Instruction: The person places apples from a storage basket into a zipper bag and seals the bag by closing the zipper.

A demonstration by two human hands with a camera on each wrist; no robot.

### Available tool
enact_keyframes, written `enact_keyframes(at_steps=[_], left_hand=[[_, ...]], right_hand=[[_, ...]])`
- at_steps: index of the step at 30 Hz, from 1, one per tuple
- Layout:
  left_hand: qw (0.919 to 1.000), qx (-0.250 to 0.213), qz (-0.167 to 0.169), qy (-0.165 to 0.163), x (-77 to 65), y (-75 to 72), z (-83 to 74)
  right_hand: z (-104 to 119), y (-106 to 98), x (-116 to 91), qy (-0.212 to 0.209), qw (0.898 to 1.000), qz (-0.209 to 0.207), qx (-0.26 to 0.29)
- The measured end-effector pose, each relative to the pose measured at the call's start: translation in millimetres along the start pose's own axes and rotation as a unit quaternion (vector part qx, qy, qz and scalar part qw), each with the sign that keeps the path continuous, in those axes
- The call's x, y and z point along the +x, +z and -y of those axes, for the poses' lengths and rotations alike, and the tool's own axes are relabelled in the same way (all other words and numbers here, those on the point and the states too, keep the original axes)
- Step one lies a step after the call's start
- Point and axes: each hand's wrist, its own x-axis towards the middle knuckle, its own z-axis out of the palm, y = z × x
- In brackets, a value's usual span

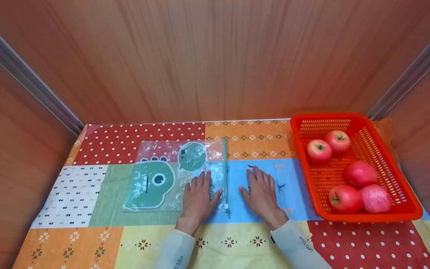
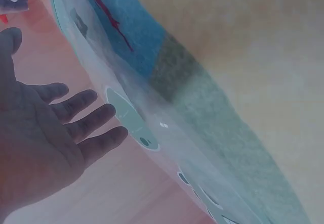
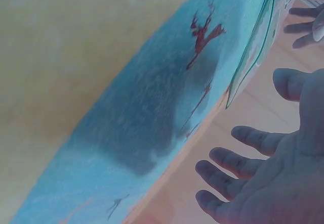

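Observation:
A clear plastic zip bag [image 1: 175, 175] printed with a green dinosaur lies flat, its green slider edge toward the right. My left hand [image 1: 198, 198], palm down with fingers spread, is over the right part of this bag; the left wrist view shows the palm [image 2: 45, 133] hovering above it with nothing held. To the right of the zip, my right hand [image 1: 261, 194] has its fingers spread over the blue patch of cloth. In the right wrist view its palm [image 3: 283, 178] is bare. A red plastic basket [image 1: 304, 186] at the right holds several red apples [image 1: 360, 174].
A patchwork tablecloth [image 1: 69, 243] covers the table. Wood-grain panels [image 1: 215, 59] stand at the back and along both sides, close behind the bag and basket. The basket's rim rises to the right of my right hand.

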Motion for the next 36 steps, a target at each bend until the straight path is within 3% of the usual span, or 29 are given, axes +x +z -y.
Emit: enact_keyframes(at_steps=[18,31,36], left_hand=[[0.9987,0.049,-0.010,0.007,3.4,10.9,-26.6],[0.9981,0.057,-0.012,-0.018,8.1,19.7,-38.0],[0.9986,0.040,-0.028,-0.023,7.9,21.4,-40.9]], right_hand=[[17.9,12.2,0.4,0.001,1.000,0.020,-0.004],[20.7,15.3,-0.3,0.004,1.000,0.029,0.003],[22.4,16.3,-1.0,0.006,1.000,0.029,0.005]])
